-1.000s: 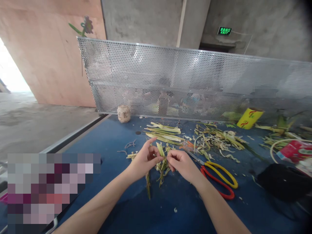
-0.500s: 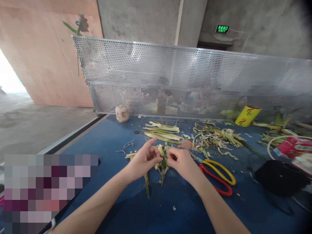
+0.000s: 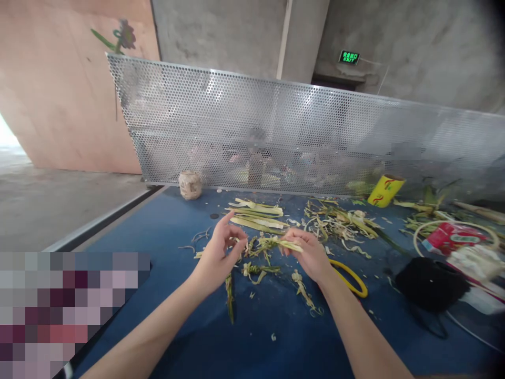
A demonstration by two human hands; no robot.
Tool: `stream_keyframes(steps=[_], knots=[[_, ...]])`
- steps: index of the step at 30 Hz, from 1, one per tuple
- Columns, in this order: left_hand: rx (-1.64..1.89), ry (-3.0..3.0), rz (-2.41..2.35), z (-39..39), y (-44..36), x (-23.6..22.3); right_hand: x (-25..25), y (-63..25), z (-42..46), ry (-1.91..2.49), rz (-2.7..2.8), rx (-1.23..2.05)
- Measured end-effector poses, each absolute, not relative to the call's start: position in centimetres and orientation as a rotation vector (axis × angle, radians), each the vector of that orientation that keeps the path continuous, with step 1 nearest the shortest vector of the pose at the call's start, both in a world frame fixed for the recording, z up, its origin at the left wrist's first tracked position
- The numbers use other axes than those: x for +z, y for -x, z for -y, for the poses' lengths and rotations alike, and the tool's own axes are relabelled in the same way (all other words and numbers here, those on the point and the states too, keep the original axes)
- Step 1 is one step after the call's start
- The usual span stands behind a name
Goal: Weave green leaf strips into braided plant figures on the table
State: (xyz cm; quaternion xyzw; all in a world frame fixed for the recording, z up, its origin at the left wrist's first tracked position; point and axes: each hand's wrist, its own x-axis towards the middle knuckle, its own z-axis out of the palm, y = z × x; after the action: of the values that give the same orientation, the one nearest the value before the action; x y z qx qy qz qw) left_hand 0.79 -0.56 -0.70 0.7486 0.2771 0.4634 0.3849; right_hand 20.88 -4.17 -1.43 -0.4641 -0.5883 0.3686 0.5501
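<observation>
My right hand (image 3: 310, 255) pinches a bundled piece of pale yellow-green plant strips (image 3: 291, 245), whose loose ends reach left toward my other hand. My left hand (image 3: 221, 255) is to the left of it, index finger raised, thumb and other fingers curled together; whatever is at their tips is too small to make out. Below lie a knotted plant piece (image 3: 256, 270), a dark green strip (image 3: 230, 297) and a curly pale scrap (image 3: 303, 289). Scissors with a yellow handle (image 3: 355, 281) lie partly hidden behind my right forearm.
Flat husk-like strips (image 3: 258, 216) lie beyond my hands on the blue table (image 3: 221, 347). Right of them are a heap of shreds (image 3: 343, 221), a yellow roll (image 3: 385, 190), a red packet (image 3: 445, 237) and a black item (image 3: 430, 284). A perforated metal screen (image 3: 221, 126) borders the back.
My hands have moved apart, the right one now showing the plant strips it holds. Knotted and curly pieces are now visible on the table below. The camera view has shifted slightly.
</observation>
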Motion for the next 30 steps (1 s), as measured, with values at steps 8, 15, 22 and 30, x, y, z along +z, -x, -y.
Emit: stream_keyframes(steps=[8,15,22,30], knots=[[1.016,-1.957,-0.567,1.3,-1.2,-1.0,-2.3,-19.6,4.4,0.616,1.104,1.495],[0.935,-1.604,-0.532,0.9,-1.5,-1.6,-3.1,-18.8,4.0,0.692,1.066,1.546],[0.907,-1.518,-0.566,0.7,-1.4,-1.5,-3.3,-18.6,3.7,0.769,1.079,1.485],[0.982,-1.669,-0.622,1.1,-1.1,-0.9,-3.9,-18.0,3.8,0.902,1.391,1.253]])
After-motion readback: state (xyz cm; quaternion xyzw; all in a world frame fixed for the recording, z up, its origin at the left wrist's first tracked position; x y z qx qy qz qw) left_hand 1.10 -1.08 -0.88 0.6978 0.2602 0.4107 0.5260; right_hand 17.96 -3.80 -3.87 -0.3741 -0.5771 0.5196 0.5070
